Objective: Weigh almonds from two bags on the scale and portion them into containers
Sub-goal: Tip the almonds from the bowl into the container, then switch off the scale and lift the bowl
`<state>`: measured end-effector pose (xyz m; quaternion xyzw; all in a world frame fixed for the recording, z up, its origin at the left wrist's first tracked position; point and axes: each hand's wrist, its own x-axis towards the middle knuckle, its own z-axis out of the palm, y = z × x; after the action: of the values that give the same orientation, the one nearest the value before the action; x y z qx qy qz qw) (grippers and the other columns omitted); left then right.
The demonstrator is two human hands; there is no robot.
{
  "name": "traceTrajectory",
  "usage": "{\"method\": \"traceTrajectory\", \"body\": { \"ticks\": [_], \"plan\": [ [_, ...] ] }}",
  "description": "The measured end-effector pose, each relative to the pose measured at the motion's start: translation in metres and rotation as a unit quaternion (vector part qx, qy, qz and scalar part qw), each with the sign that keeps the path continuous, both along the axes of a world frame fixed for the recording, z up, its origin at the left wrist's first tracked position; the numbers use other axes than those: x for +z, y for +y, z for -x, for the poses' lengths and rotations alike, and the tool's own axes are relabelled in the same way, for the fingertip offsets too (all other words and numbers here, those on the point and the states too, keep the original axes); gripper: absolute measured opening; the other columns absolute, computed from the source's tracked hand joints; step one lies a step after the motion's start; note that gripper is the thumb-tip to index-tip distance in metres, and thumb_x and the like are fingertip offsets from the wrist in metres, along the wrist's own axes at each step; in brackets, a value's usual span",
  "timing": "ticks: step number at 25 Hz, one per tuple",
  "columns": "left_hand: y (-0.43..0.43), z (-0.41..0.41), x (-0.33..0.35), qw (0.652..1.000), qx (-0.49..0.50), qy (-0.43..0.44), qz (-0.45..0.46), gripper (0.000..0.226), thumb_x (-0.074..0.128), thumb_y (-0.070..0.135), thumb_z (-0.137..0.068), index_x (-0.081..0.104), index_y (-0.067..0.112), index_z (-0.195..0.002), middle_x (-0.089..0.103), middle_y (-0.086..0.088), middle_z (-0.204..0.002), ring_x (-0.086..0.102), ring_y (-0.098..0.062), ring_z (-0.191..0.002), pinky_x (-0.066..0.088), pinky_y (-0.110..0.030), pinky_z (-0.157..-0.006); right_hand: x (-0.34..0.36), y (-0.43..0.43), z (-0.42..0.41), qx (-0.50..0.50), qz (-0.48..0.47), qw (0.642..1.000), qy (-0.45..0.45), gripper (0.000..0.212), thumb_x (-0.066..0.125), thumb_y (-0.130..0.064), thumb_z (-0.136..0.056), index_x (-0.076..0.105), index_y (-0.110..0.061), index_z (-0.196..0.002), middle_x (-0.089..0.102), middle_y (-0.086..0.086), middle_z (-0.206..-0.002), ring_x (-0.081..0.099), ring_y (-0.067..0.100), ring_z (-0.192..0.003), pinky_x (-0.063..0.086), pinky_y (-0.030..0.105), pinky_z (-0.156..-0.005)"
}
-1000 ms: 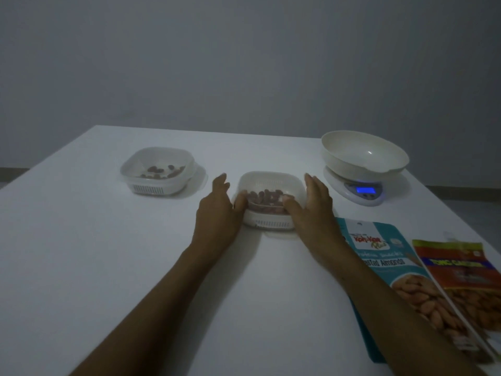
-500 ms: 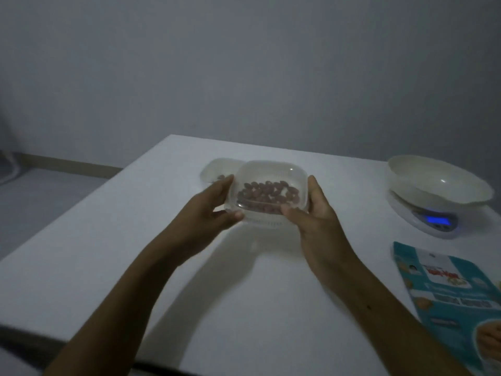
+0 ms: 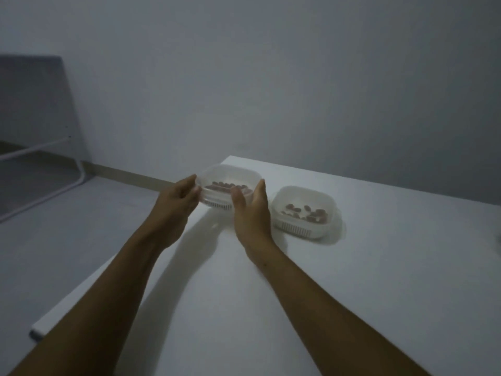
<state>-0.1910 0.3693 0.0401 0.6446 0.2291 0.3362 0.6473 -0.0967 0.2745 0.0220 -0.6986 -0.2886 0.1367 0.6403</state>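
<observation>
Clear almond container (image 3: 230, 173) held w/ both hands.
L hand (image 3: 173, 206) & R hand (image 3: 250, 213) clasp its sides; 2nd container (image 3: 303, 198) sits near on white table (image 3: 379, 267).

Nothing to read right now: left tub (image 3: 227, 169) and right tub (image 3: 298, 230) both show plain plastic, no legible print anywhere.

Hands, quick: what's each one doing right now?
Left hand: grips the clear square plastic container of almonds.
Right hand: grips the same container.
</observation>
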Motion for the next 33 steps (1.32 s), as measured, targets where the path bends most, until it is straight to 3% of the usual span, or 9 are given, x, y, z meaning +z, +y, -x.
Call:
{"method": "traceTrajectory", "body": {
  "ticks": [6, 11, 14, 19, 23, 26, 28, 31, 33],
  "plan": [
    [0.027, -0.028, -0.015, 0.996, -0.056, 0.057, -0.029, 0.028, 0.048, 0.006, -0.095, 0.062, 0.029, -0.088, 0.067, 0.002, -0.093, 0.062, -0.015, -0.093, 0.049, -0.029, -0.090, -0.011, 0.028, -0.023, -0.051, 0.032, 0.998, 0.010, 0.067, 0.038, -0.034, -0.100, 0.003, -0.012, -0.153, 0.010, 0.006, -0.161, 0.021, 0.021, -0.145, 0.023, 0.025, -0.113],
    [0.034, -0.037, -0.035, 0.994, -0.048, 0.060, -0.076, 0.025, 0.059, 0.008, -0.090, 0.069, 0.030, -0.087, 0.076, 0.011, -0.090, 0.068, -0.007, -0.091, 0.052, -0.024, -0.089, -0.017, 0.030, -0.028, -0.072, 0.050, 0.996, -0.002, 0.062, 0.034, -0.027, -0.102, 0.001, -0.011, -0.153, 0.005, 0.005, -0.162, 0.015, 0.019, -0.147, 0.019, 0.024, -0.114],
    [0.032, -0.036, -0.035, 0.997, -0.034, 0.046, -0.055, 0.032, 0.057, 0.001, -0.090, 0.063, 0.032, -0.082, 0.074, 0.018, -0.078, 0.068, 0.003, -0.078, 0.053, -0.013, -0.078, -0.017, 0.030, -0.027, -0.069, 0.076, 0.995, -0.013, 0.061, 0.030, -0.026, -0.103, -0.001, -0.010, -0.152, 0.003, 0.009, -0.162, 0.015, 0.022, -0.147, 0.019, 0.026, -0.114],
    [0.029, -0.036, -0.037, 0.995, -0.053, 0.044, -0.075, 0.029, 0.055, 0.001, -0.091, 0.064, 0.029, -0.092, 0.072, 0.006, -0.095, 0.069, -0.002, -0.085, 0.053, -0.015, -0.080, -0.015, 0.027, -0.023, -0.065, 0.116, 0.991, -0.026, 0.059, 0.027, -0.024, -0.103, -0.002, -0.007, -0.152, 0.002, 0.015, -0.160, 0.015, 0.028, -0.147, 0.018, 0.032, -0.117],
    [0.030, -0.038, -0.037, 0.996, -0.038, 0.051, -0.070, 0.030, 0.055, 0.002, -0.091, 0.060, 0.031, -0.087, 0.074, 0.016, -0.081, 0.068, 0.005, -0.078, 0.052, -0.009, -0.071, -0.012, 0.025, -0.023, -0.067, 0.119, 0.990, -0.019, 0.061, 0.030, -0.025, -0.103, 0.000, -0.008, -0.152, 0.007, 0.014, -0.160, 0.020, 0.028, -0.145, 0.022, 0.031, -0.115],
    [0.025, -0.035, -0.033, 0.995, -0.033, 0.062, -0.067, 0.024, 0.054, 0.003, -0.092, 0.057, 0.021, -0.108, 0.070, 0.012, -0.093, 0.067, 0.004, -0.079, 0.051, -0.007, -0.068, -0.003, 0.019, -0.016, -0.062, 0.122, 0.991, 0.001, 0.063, 0.032, -0.028, -0.102, -0.002, -0.012, -0.153, 0.016, 0.015, -0.159, 0.029, 0.030, -0.141, 0.030, 0.034, -0.111],
    [0.020, -0.029, -0.029, 0.993, -0.016, 0.095, -0.066, 0.038, 0.056, 0.010, -0.092, 0.049, 0.014, -0.130, 0.064, 0.003, -0.117, 0.064, -0.005, -0.099, 0.052, -0.013, -0.079, 0.006, 0.007, -0.011, -0.053, 0.121, 0.991, 0.024, 0.064, 0.034, -0.028, -0.101, -0.002, -0.016, -0.153, 0.023, 0.013, -0.157, 0.036, 0.030, -0.138, 0.037, 0.033, -0.106],
    [0.007, -0.022, -0.022, 0.978, 0.087, 0.138, -0.127, 0.050, 0.056, 0.019, -0.093, 0.044, 0.008, -0.139, 0.052, -0.008, -0.139, 0.053, -0.022, -0.123, 0.046, -0.037, -0.099, 0.023, -0.027, -0.003, -0.054, 0.082, 0.994, 0.041, 0.052, 0.040, -0.021, -0.100, 0.024, -0.014, -0.148, 0.050, 0.004, -0.137, 0.050, 0.022, -0.121, 0.039, 0.025, -0.086],
    [-0.020, -0.018, -0.011, 0.968, 0.156, 0.111, -0.161, 0.040, 0.052, 0.014, -0.094, 0.049, 0.009, -0.133, 0.056, -0.006, -0.133, 0.055, -0.015, -0.112, 0.044, -0.029, -0.093, 0.033, -0.063, -0.002, -0.063, 0.026, 0.997, 0.027, 0.036, 0.044, -0.014, -0.096, 0.044, -0.025, -0.131, 0.052, -0.009, -0.112, 0.052, 0.013, -0.104, 0.039, 0.022, -0.083]
  ]
}}
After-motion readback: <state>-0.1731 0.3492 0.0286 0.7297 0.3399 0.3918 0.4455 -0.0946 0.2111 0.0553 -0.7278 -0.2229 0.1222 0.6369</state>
